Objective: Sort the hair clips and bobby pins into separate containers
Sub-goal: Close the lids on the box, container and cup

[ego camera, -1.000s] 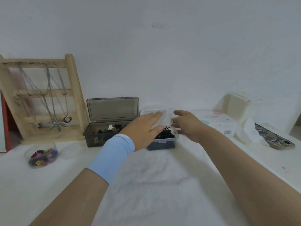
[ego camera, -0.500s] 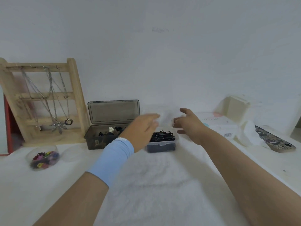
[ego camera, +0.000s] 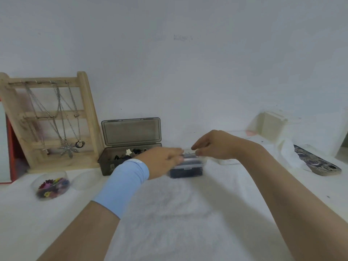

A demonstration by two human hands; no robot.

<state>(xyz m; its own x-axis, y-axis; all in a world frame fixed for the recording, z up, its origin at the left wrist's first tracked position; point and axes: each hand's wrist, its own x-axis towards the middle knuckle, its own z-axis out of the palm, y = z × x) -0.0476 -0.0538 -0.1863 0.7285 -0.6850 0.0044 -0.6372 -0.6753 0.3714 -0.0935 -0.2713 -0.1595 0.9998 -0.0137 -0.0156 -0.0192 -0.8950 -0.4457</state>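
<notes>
A small clear box of black bobby pins (ego camera: pixel 186 171) stands at the middle of the white towel (ego camera: pixel 169 213). Its clear lid lies low over it, blurred. My left hand (ego camera: pixel 162 162), with a light blue wristband, rests on the lid's left part with fingers stretched out. From the right, my right hand (ego camera: pixel 212 145) pinches the lid's edge between fingertips and thumb. Just left of it stands a smoky grey box (ego camera: pixel 111 162) with dark hair clips inside and its lid (ego camera: pixel 131 130) upright.
A round clear dish of coloured flower clips (ego camera: pixel 51 185) and its clear lid (ego camera: pixel 84 178) lie at the left. Behind them stands a wooden necklace stand (ego camera: pixel 47 119). A phone (ego camera: pixel 318 162), crumpled tissue and a white container (ego camera: pixel 275 125) sit at the right.
The clear lid, raised half a second ago, has come down over the bobby pin box. Both hands dropped with it and moved closer together.
</notes>
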